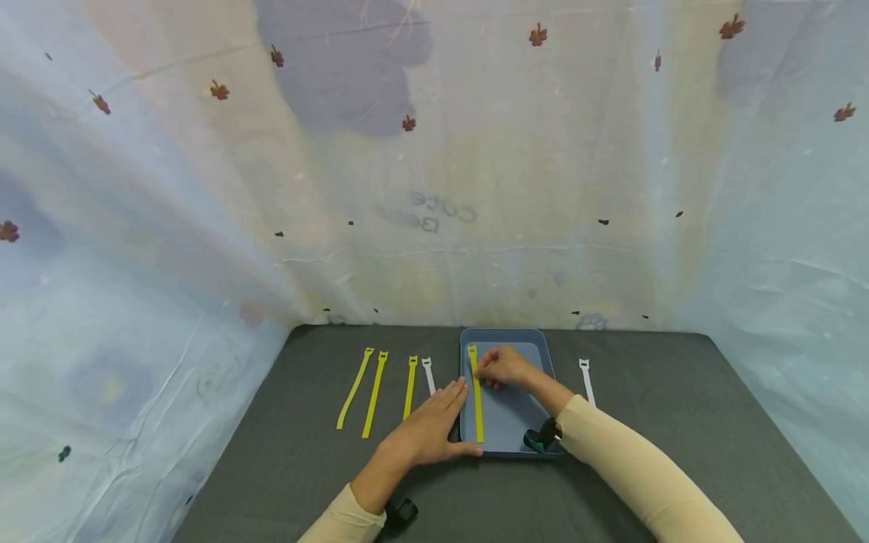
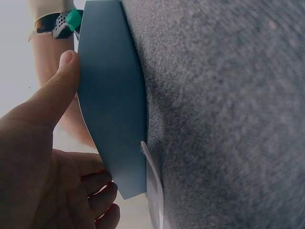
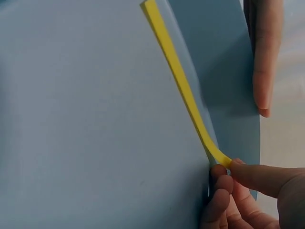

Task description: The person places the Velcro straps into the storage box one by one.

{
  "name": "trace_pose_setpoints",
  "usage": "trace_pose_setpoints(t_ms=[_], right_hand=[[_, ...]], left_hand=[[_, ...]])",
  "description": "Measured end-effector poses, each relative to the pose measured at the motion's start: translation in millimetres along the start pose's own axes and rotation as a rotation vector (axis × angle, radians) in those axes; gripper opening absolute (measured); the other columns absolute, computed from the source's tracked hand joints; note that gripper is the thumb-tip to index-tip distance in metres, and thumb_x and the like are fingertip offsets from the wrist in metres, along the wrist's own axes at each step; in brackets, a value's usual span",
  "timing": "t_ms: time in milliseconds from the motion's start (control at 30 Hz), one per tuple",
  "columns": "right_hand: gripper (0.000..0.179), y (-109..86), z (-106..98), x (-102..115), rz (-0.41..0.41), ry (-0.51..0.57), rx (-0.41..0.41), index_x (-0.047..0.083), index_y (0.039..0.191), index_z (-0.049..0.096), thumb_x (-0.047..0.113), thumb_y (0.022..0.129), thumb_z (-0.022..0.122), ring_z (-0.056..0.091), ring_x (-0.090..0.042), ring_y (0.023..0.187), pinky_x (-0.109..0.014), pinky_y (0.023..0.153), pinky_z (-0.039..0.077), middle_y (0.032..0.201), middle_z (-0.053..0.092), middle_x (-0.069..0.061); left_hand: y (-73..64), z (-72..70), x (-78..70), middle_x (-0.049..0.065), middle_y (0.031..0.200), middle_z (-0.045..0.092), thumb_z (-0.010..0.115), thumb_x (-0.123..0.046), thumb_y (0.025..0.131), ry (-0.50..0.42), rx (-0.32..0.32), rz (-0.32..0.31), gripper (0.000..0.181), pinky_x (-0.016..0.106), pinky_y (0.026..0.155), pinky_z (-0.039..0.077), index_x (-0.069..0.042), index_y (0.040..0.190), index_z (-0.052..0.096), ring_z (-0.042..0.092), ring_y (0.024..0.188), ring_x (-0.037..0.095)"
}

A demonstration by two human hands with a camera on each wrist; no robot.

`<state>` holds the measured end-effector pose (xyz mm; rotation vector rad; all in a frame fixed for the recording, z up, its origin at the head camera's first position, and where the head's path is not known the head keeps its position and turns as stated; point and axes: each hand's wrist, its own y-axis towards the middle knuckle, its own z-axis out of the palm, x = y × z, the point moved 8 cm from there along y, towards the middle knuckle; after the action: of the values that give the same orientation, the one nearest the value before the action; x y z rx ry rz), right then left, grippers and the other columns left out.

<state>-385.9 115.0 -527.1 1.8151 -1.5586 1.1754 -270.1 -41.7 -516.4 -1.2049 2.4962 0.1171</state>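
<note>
Right hand (image 1: pixel 504 366) pinches the yellow strap (image 1: pixel 478 415) (slim, flat, slot-headed), which lies between both hands in the blue tray (image 1: pixel 516 415), left hand (image 1: pixel 429 427) touching the tray, fingers extended!

Head view: above the near side of the tabletop (image 1: pixel 679 392), forward and down, farthest off. Left wrist: low, close, facing the outside of the tray (image 2: pixel 112 95). Right wrist: close, into the tray. Shared, head and right wrist: yellow strap (image 1: pixel 478 411).

Right wrist view: yellow strap (image 3: pixel 183 89), 1 end apparently hidden.
</note>
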Motion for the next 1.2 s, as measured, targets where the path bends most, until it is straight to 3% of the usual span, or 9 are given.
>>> trace_pose_setpoints(t_ms=[867,1200], right_hand=[[0.011,-1.7,2.7,8.6,0.005,-0.042,-0.009,0.001,0.089,0.072,0.005,0.096,0.079,0.063,-0.014,0.061,-0.026,0.055,0.056,0.076,0.073,-0.008],[0.015,-15.0,-13.5,19.2,-0.039,0.005,0.053,-0.005,0.105,0.072,0.008,0.1,0.076,0.074,-0.03,0.079,-0.042,0.07,0.065,0.09,0.076,-0.018]], left_hand=[[-0.2,0.5,-0.6,0.013,0.18,0.011,0.063,-0.074,0.096,0.022,0.012,0.023,0.113,0.048,0.133,0.02,-0.004,0.172,0.017,0.015,0.166,0.029],[-0.3,0.2,-1.0,0.012,0.18,0.012,0.065,-0.073,0.095,0.013,0.013,0.002,0.113,0.046,0.134,0.019,-0.005,0.172,0.017,0.015,0.166,0.028]])
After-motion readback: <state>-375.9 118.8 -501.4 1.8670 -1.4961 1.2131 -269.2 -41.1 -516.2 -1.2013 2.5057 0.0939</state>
